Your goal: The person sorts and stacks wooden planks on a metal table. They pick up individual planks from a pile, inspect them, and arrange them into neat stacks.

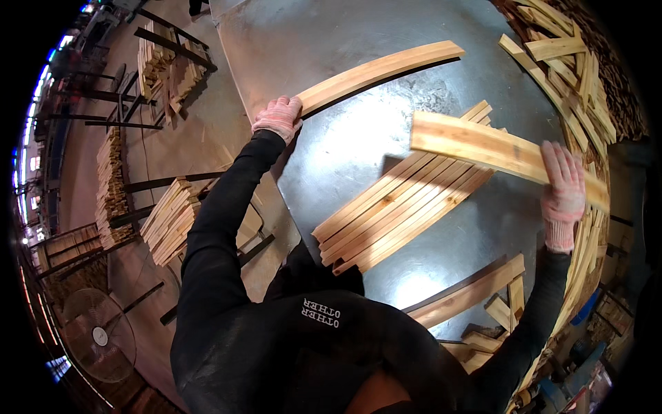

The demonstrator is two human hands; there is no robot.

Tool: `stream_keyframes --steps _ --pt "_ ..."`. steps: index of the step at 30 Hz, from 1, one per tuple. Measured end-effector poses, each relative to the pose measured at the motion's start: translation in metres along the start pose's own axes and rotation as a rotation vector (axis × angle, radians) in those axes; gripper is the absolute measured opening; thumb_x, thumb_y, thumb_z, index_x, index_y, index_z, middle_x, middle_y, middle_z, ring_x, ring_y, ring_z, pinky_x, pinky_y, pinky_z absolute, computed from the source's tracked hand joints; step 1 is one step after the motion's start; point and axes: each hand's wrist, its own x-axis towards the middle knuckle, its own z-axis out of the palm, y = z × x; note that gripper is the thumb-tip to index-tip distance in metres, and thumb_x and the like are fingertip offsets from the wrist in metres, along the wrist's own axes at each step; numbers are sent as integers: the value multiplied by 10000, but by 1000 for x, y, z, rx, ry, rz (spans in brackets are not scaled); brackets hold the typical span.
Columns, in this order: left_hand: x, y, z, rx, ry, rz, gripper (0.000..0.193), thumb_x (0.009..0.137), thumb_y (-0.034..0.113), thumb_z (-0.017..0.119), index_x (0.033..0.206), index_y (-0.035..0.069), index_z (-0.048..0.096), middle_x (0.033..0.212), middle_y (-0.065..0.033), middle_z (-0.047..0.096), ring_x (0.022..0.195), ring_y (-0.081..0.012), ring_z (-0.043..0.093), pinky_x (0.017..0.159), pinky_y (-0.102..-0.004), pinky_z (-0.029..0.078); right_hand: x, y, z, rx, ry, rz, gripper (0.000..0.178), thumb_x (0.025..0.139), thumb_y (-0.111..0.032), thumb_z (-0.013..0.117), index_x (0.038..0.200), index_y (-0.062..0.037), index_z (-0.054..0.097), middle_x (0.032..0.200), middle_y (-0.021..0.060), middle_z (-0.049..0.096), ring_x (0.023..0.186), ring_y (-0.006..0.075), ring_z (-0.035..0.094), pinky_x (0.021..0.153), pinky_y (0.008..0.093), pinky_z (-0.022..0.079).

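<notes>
Black sweatshirt (276,359) foremost; pink-gloved left hand (278,117) and right hand (563,183) grip pale wooden planks (379,72) near grey metal table (310,179) edges, fingers nearly together, thumbs escaping me.

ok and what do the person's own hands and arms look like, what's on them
The left hand and right hand wear similar pinkish, pale-mottled gloves. The right glove has a ribbed cuff; on the left, the sleeve meets the glove and no cuff shows. Both sleeves are long and black, with no markings visible.
</notes>
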Motion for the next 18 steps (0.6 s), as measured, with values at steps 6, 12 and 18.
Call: stream_keyframes --steps 6,12,18 --pt "19 -37 26 -356 -93 -55 263 899 221 624 1139 116 596 942 -117 661 875 -285 649 802 -401 509 66 -46 11 -10 -12 -168 594 761 -29 605 1331 -190 561 1252 40 613 1183 228 556 1134 475 324" --pt "26 -80 25 -887 -265 -179 484 899 362 607 1268 54 558 1101 -173 664 1034 -290 640 887 -362 495 119 -92 30 165 -67 -249 563 785 -20 614 1314 -207 573 1258 47 626 1182 244 569 1144 466 319" --pt "-24 -15 -63 -1272 -43 -11 780 815 179 717 1465 22 315 1428 -217 437 1305 -260 462 1057 -365 411 154 -149 31 296 -185 -286 478 789 -30 622 1232 -211 617 1218 13 643 1171 213 576 1150 438 329"
